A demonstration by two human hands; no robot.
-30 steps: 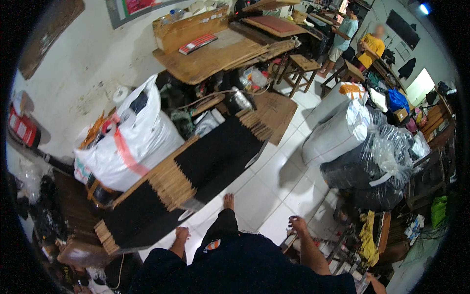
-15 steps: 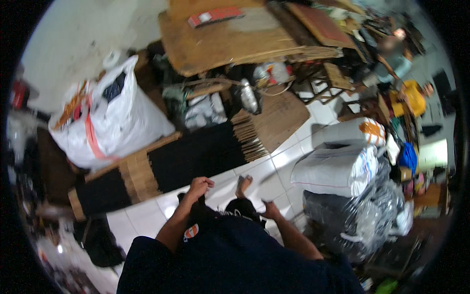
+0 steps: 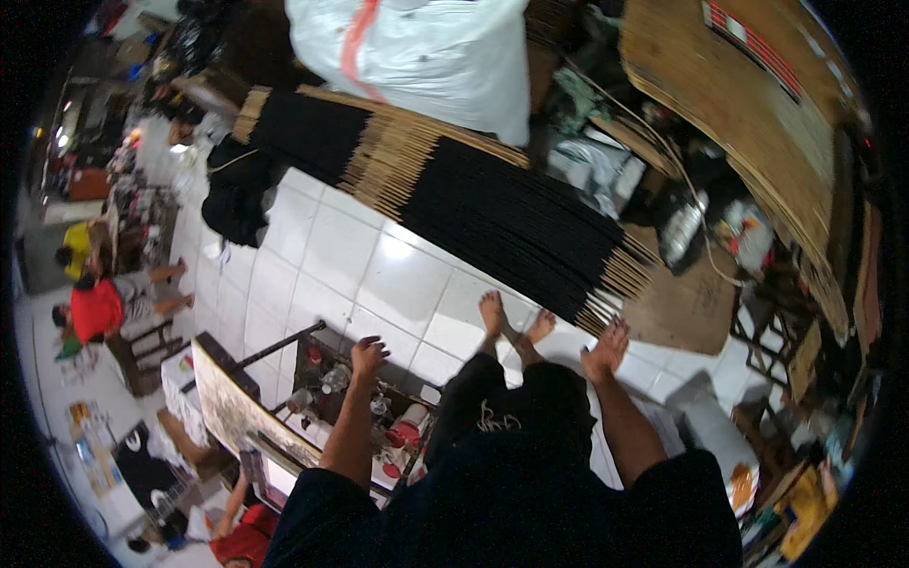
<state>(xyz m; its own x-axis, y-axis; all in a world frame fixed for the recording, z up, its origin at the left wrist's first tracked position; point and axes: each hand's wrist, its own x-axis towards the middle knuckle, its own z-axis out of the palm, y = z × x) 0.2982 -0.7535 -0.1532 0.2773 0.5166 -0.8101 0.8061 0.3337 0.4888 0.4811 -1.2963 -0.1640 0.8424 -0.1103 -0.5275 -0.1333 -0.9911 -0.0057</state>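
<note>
At ten o'clock from your body, a clear jar (image 3: 335,380) sits near your left hand (image 3: 369,354), which is empty, fingers loosely spread; a low swing might topple the jar. From eleven to one, the row of black-covered sticks (image 3: 502,218) lies beyond your bare feet (image 3: 490,314); a stray step could skew it. At one-thirty, your right hand (image 3: 605,349), open and empty, could snag the pale stick ends (image 3: 629,275); contact is unclear.

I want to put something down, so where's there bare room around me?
The widest bare patch is the tiled floor between the long black stack and the jars near your left hand. The wooden tabletop at upper right also has bare room beside the red pack. It's crowded among those jars and below that tabletop's edge.
</note>
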